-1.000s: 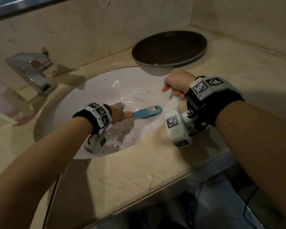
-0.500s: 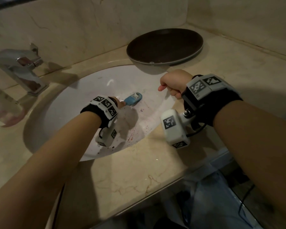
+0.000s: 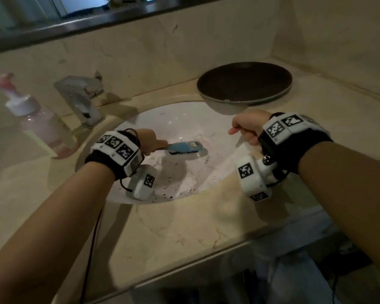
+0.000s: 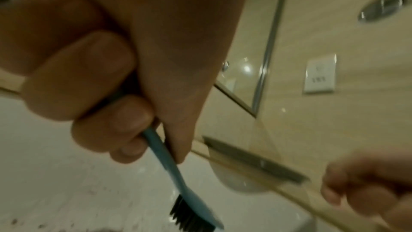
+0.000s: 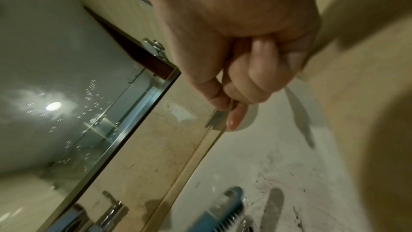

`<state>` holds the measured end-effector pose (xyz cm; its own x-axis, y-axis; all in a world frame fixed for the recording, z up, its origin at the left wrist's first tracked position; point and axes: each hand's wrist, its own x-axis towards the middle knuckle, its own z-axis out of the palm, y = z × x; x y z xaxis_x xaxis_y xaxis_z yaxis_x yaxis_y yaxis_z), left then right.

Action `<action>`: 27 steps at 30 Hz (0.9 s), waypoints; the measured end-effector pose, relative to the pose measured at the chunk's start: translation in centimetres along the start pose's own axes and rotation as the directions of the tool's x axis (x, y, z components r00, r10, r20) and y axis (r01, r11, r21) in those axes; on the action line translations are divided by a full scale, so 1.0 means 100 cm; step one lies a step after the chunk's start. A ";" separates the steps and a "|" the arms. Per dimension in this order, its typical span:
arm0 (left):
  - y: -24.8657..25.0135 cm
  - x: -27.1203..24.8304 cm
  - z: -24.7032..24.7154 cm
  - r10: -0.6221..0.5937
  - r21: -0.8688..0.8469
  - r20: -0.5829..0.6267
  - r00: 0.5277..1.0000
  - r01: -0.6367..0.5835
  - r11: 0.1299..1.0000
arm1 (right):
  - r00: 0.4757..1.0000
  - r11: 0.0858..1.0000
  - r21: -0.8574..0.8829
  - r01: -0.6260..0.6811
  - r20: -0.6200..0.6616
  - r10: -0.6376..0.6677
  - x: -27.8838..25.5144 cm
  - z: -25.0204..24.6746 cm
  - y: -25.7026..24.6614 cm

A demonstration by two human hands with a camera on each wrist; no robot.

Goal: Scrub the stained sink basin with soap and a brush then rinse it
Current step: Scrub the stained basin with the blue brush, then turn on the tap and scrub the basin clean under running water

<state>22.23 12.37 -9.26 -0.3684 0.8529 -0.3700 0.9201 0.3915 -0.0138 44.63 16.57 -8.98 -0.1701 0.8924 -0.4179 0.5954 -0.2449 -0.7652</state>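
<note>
A white oval sink basin (image 3: pixel 180 119) with reddish stains and specks is set into the beige marble counter. My left hand (image 3: pixel 148 141) grips the handle of a blue brush (image 3: pixel 184 148) with black bristles, its head down near the basin's middle. The left wrist view shows my fingers (image 4: pixel 107 112) curled round the blue handle (image 4: pixel 165 156), bristles (image 4: pixel 185 216) low over the stained bottom. My right hand (image 3: pixel 248 127) hovers as a loose fist over the basin's right rim, holding nothing; its curled fingers (image 5: pixel 252 80) show in the right wrist view, above the brush (image 5: pixel 225 207).
A chrome faucet (image 3: pixel 81 102) stands at the basin's back left. A pink pump soap bottle (image 3: pixel 35 119) is on the counter at the left. A dark round plate (image 3: pixel 244 84) lies at the back right, near the wall corner. The counter's front edge (image 3: pixel 184 266) runs below my arms.
The brush head has swept from the basin's back left toward its middle right. My right fist has stayed over the right rim. My head has tilted up, showing the soap bottle.
</note>
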 end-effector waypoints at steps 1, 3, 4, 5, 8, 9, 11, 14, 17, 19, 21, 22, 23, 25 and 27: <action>-0.013 0.000 -0.003 -0.028 -0.087 0.002 1.000 0.028 0.996 | 1.000 1.000 0.015 -0.023 0.006 0.023 0.000 0.003 -0.006; -0.035 -0.001 -0.004 -0.059 -0.293 0.002 0.998 0.057 0.954 | 1.000 0.999 0.032 -0.023 0.014 0.022 0.000 0.007 -0.020; -0.051 -0.005 -0.005 -0.080 -0.387 0.009 0.997 0.077 0.919 | 1.000 1.000 0.024 -0.003 0.026 0.003 0.000 0.013 -0.032; -0.060 -0.006 -0.005 -0.079 -0.477 0.037 0.996 0.087 0.874 | 0.999 1.000 0.007 0.010 0.032 -0.010 -0.002 0.016 -0.041; -0.087 -0.010 -0.006 -0.052 -0.678 0.070 0.996 0.085 0.731 | 0.992 0.988 -0.090 0.127 0.036 -0.124 -0.006 0.038 -0.080; -0.095 -0.010 -0.005 -0.050 -0.716 0.075 0.996 0.089 0.693 | 0.985 0.979 -0.116 0.170 0.033 -0.167 -0.006 0.047 -0.093; -0.110 -0.010 -0.002 -0.045 -0.777 0.086 0.995 0.095 0.623 | 0.970 0.954 -0.178 0.242 0.064 -0.234 -0.004 0.065 -0.116; -0.125 -0.006 0.007 -0.002 -0.846 0.062 0.998 0.053 0.531 | 0.939 0.904 -0.257 0.343 0.096 -0.329 0.010 0.087 -0.144; -0.134 0.000 0.011 0.062 -0.901 0.003 0.998 -0.024 0.433 | 0.897 0.860 -0.255 0.442 0.105 -0.429 0.026 0.109 -0.171; -0.138 0.005 0.011 0.110 -0.928 0.002 0.994 -0.039 0.371 | 0.883 0.836 -0.283 0.470 0.153 -0.444 0.035 0.125 -0.189; -0.146 0.012 0.014 0.137 -0.950 0.023 0.990 -0.021 0.311 | 0.862 0.811 -0.294 0.506 0.205 -0.463 0.048 0.137 -0.205; -0.147 0.014 0.014 0.144 -0.959 0.026 0.989 -0.016 0.282 | 0.849 0.791 -0.308 0.528 0.222 -0.480 0.053 0.139 -0.209; -0.150 0.017 0.016 0.142 -0.967 0.031 0.989 -0.006 0.253 | 0.837 0.766 -0.338 0.547 0.230 -0.496 0.060 0.142 -0.214; -0.152 0.023 0.018 0.138 -0.973 0.042 0.990 0.009 0.230 | 0.812 0.738 -0.347 0.579 0.165 -0.560 0.072 0.145 -0.221; -0.152 0.026 0.019 0.136 -0.971 0.044 0.990 0.010 0.237 | 0.794 0.743 -0.295 0.601 0.116 -0.597 0.080 0.153 -0.227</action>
<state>7.51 7.94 -11.77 -0.2338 0.8823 -0.4086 0.0850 0.4372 0.8954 17.76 23.47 -2.45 -0.5813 0.8109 0.0681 0.5717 0.4665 -0.6749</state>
